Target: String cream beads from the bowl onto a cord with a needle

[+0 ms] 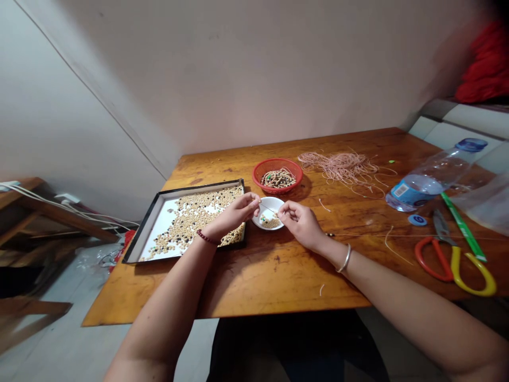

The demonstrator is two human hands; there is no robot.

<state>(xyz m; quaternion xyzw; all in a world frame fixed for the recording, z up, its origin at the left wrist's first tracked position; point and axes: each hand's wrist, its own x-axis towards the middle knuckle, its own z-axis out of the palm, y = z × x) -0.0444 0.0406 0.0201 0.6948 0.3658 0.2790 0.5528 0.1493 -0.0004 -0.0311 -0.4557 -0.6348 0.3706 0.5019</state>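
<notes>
My left hand (240, 208) and my right hand (299, 222) are both closed in a pinch above a small white bowl (259, 224). A thin beading string (269, 207) runs between their fingertips; whether part of it is a needle I cannot tell. Tan beads and a few green ones (264, 218) lie in the bowl. Beyond my right wrist, the string stretches over the table to the right, with a few dark and tan beads (330, 234) on it. Left of the bowl, beneath my left wrist, stands a black-edged tray (164, 208) of tan and black beads.
A red plastic basket (257, 180) holds strung beads, with a tangle of pink cord (344, 167) beside it. At the right are a water bottle (421, 185), a blue cap (417, 219), red-and-yellow-handled scissors (447, 260) and a green strip (464, 228). The wooden table (254, 294) adjoins a wall.
</notes>
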